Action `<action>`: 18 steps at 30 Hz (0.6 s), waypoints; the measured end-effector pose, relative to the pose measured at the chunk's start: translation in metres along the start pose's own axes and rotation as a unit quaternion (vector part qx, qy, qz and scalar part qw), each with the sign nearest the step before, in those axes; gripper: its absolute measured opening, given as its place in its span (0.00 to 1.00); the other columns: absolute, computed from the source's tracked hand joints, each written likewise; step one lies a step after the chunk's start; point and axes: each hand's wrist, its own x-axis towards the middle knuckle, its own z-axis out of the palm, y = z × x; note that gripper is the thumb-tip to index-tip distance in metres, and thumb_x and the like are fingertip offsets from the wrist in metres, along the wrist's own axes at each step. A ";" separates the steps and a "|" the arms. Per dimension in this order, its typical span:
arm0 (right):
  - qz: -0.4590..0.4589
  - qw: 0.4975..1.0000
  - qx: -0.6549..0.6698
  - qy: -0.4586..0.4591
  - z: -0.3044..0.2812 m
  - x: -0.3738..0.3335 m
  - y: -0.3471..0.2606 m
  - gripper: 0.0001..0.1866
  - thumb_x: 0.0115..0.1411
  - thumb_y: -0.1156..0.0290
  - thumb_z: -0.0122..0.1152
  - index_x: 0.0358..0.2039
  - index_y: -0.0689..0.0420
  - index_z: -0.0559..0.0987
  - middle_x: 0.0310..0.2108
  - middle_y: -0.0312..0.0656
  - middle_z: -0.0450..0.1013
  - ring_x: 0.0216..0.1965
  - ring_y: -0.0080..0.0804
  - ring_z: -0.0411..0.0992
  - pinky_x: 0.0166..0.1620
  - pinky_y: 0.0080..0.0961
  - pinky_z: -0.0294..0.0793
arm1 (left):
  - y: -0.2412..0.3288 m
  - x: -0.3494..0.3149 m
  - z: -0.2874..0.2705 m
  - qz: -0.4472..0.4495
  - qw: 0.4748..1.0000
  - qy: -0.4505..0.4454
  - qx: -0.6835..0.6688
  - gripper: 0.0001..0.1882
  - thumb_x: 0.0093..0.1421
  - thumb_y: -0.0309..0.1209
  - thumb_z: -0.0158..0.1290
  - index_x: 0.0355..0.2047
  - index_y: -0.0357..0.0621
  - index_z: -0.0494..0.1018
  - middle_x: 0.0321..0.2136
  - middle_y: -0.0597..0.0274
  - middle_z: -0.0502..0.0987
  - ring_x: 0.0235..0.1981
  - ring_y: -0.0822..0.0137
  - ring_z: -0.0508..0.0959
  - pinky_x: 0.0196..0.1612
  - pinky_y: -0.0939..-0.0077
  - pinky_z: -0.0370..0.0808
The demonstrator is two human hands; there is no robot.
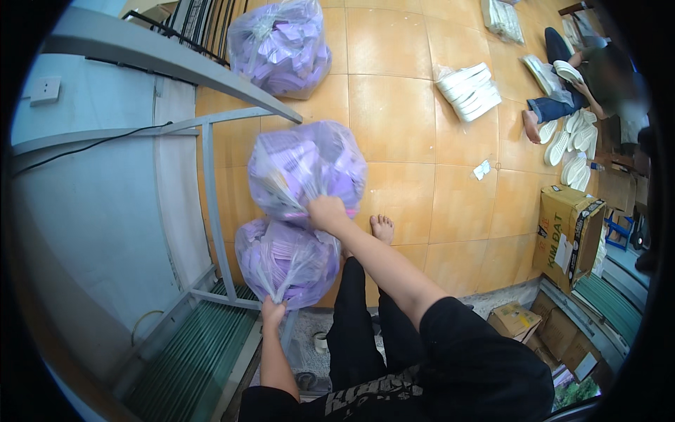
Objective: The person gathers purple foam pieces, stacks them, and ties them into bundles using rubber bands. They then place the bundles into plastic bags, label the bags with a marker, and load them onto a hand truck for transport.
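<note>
Two clear plastic bags stuffed with light purple pieces are in my grip, one per hand. My left hand (273, 309) is closed around the gathered neck of the nearer plastic bag (288, 257). Farther ahead, my right hand (328, 213) clutches the bunched top of the second plastic bag (309, 165). The two bags touch each other in front of my legs. What the purple pieces are is hard to make out through the plastic. A third such bag (281, 49) sits on the floor beyond, apart from both hands.
A grey metal frame (211, 190) stands close on the left, beside green slatted panels (190, 352). At right are a cardboard box (566, 232), a pack of white soles (467, 91) and loose soles (573, 141). A seated person (598, 77) handles white soles there.
</note>
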 end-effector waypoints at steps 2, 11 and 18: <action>0.050 0.998 -0.003 -0.044 0.002 -0.045 0.023 0.09 0.54 0.64 0.65 0.34 0.51 0.87 0.34 0.50 0.83 0.39 0.49 0.83 0.41 0.45 0.83 | -0.004 0.000 0.003 -0.003 1.000 0.015 -0.012 0.21 0.58 0.34 0.61 0.49 0.35 0.78 0.42 0.41 0.83 0.46 0.46 0.83 0.51 0.59 0.76; 0.190 0.976 0.102 0.026 -0.002 -0.237 0.123 0.12 0.53 0.66 0.63 0.38 0.55 0.85 0.35 0.56 0.81 0.39 0.59 0.80 0.46 0.52 0.79 | -0.009 0.002 0.003 0.043 0.994 0.102 0.012 0.19 0.62 0.37 0.60 0.45 0.33 0.82 0.36 0.47 0.85 0.40 0.54 0.84 0.45 0.61 0.76; 0.361 0.923 0.131 0.003 0.032 -0.424 0.176 0.15 0.55 0.70 0.59 0.42 0.55 0.85 0.39 0.57 0.80 0.44 0.60 0.79 0.49 0.51 0.78 | 0.053 -0.024 0.000 0.060 0.995 0.082 -0.006 0.18 0.58 0.35 0.59 0.45 0.37 0.82 0.36 0.46 0.84 0.40 0.52 0.83 0.45 0.59 0.77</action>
